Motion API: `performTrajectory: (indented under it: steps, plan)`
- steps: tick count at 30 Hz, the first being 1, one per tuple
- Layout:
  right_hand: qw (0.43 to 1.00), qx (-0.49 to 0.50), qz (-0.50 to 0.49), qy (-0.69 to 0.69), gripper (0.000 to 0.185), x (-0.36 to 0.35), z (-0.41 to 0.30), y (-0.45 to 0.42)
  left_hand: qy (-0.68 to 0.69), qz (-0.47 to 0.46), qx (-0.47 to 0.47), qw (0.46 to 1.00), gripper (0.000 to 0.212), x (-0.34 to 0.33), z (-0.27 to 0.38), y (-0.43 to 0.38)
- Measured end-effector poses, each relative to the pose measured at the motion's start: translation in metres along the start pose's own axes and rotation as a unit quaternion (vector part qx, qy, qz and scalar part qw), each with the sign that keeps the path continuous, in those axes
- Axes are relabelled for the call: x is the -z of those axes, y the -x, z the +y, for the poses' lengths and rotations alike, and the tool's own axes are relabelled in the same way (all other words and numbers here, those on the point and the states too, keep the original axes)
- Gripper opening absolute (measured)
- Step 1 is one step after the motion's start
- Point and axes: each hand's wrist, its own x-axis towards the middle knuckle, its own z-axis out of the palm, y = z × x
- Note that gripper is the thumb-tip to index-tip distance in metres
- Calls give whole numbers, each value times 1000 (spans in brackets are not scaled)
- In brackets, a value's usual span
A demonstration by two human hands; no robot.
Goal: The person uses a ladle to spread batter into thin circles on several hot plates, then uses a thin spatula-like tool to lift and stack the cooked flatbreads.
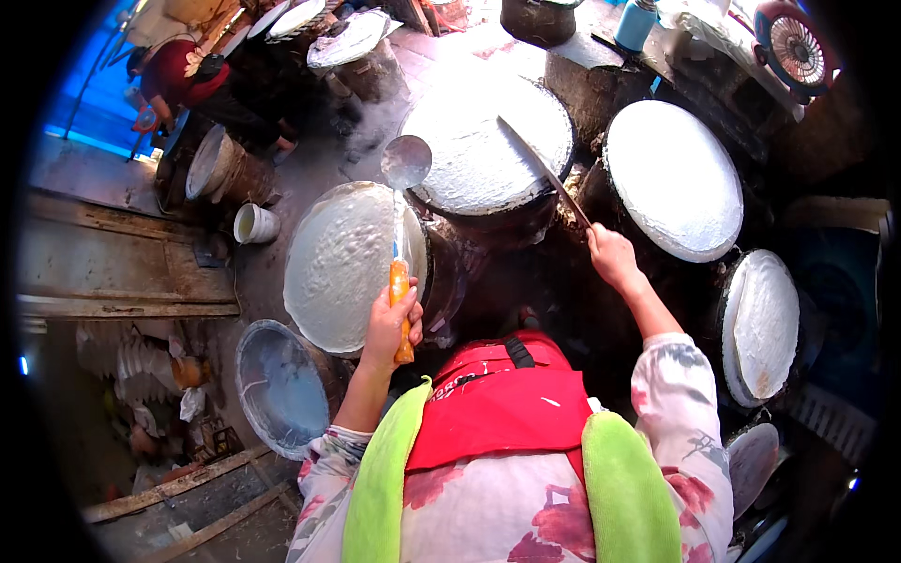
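Observation:
My left hand (389,324) grips the orange handle of a metal ladle (407,163), whose bowl points away from me. Below the ladle is a round pan (338,274) covered with a pale, bubbly layer. My right hand (611,255) holds a long, flat blade (538,165) by its near end. The blade's far part lies over a large round griddle (464,169) coated in bright white; whether it touches the coating I cannot tell. Steam hangs at that griddle's left. A second white-topped round griddle (676,179) stands to the right of my right hand.
At lower left stands a basin (285,394) of whitish liquid. A white bucket (257,224) sits on the floor. A person in red (184,74) bends at upper left. On the right are another round pan (762,327) and a fan (795,49). A blue flask (635,27) stands behind.

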Motion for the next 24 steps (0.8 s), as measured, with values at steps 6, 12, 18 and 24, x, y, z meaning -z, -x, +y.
performTrajectory:
  steps: [6,12,18,24]
  plan:
    - [999,-17,8,48,29,6,-10,-130,-19,30,-1,999,30,-20,3,-1]
    - [994,72,-54,61,26,17,-53,-162,-12,37,-8,999,29,-26,6,-16]
    - [991,-127,8,-34,32,18,-13,-91,8,53,-4,999,30,-20,3,-23]
    - [998,51,-32,34,17,-4,-64,-90,11,48,26,998,29,-35,6,-36]
